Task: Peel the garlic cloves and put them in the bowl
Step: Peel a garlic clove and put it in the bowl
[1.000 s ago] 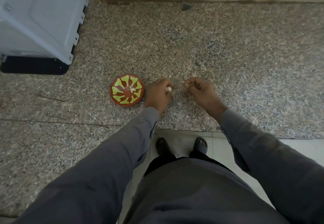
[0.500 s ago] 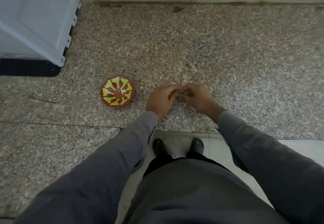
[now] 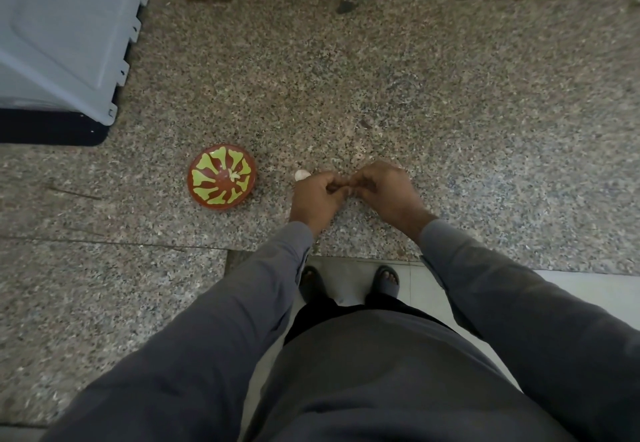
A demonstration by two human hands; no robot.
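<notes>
Speckled granite counter (image 3: pixel 450 95) lay under us; our left hand (image 3: pixel 317 195) and right hand (image 3: pixel 384 188) met fingertip to fingertip, fingers curled, whatever they pinched hidden. A pale garlic clove (image 3: pixel 302 175) lay beside the left hand, its axis unclear, the bowl (image 3: pixel 222 178) well left; we read no writing.

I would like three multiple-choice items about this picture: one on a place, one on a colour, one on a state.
1. Where is the bowl relative to the left hand?
A. on the person's left of it
B. on the person's right of it
C. under it

2. What colour is the pattern inside the bowl?
A. blue
B. yellow-green
C. white

3. How are the two hands?
A. flat on the counter
B. far apart
C. fingers curled, meeting at the fingertips

Key: 1 A, the bowl stands on the counter to the left of the left hand. 2 B, yellow-green shapes on red-brown. 3 C, the left hand and right hand meet with curled fingers; what they pinch is hidden.
</notes>
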